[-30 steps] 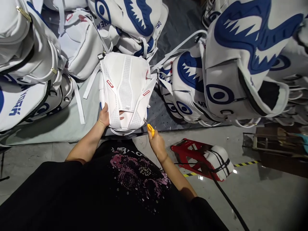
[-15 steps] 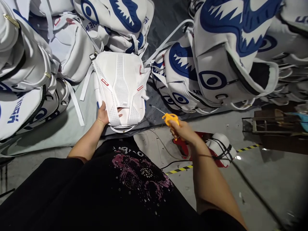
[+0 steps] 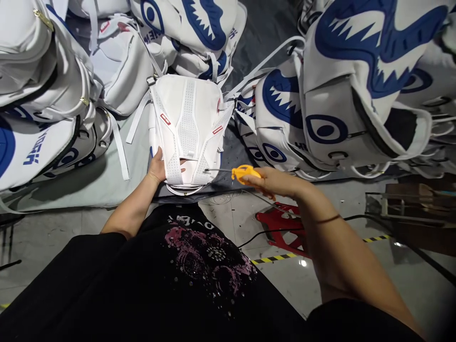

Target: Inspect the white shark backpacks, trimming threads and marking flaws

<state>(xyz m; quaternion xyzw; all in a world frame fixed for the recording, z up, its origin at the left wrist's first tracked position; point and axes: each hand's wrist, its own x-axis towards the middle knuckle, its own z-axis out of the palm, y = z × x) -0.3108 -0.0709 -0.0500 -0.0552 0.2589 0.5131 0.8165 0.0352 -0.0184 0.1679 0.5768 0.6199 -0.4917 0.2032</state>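
Two grips: our R hand clasps orange-handled tool; our L hand curls round backpack at lower L. Vs. 0.5 s ago, tool tip has swung over R strap, contact unclear; work prob. centres there. Backpack lies on table betw. stacked bags.

White backpacks pile up at upper left; blue-mouthed ones crowd the upper right — and on the floor, lower right of centre, lie a red frame and yellow-black striped tape.
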